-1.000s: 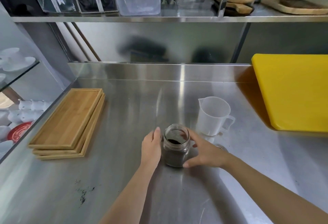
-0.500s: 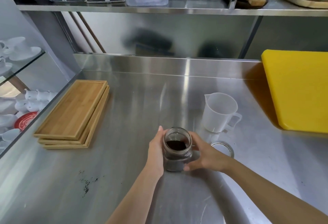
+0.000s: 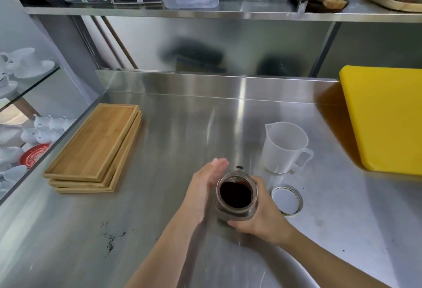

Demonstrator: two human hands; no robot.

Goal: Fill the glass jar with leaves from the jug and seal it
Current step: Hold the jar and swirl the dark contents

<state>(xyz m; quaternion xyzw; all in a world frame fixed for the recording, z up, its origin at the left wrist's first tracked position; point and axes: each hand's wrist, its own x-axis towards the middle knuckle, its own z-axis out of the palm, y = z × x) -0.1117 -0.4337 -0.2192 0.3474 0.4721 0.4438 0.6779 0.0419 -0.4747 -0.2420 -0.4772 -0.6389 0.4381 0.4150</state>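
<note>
The glass jar (image 3: 236,196) stands open-mouthed on the steel counter with dark leaves inside. My right hand (image 3: 262,217) wraps around its right and near side. My left hand (image 3: 203,187) is flat and slightly blurred beside the jar's left wall, fingers straight, touching or just off the glass. The jar's round metal lid (image 3: 287,199) lies flat on the counter just right of my right hand. Behind the lid, the translucent plastic jug (image 3: 284,147) is upright and looks empty.
A stack of bamboo trays (image 3: 96,148) lies at the left. A yellow cutting board (image 3: 386,118) sits at the right. Spilled leaf crumbs (image 3: 112,237) dot the counter near left. White cups (image 3: 45,127) fill a glass case beyond the left edge. A shelf runs overhead.
The jar has been drawn nearer to me between both hands. My left hand has flattened against its side. The lid has come into view to the right.
</note>
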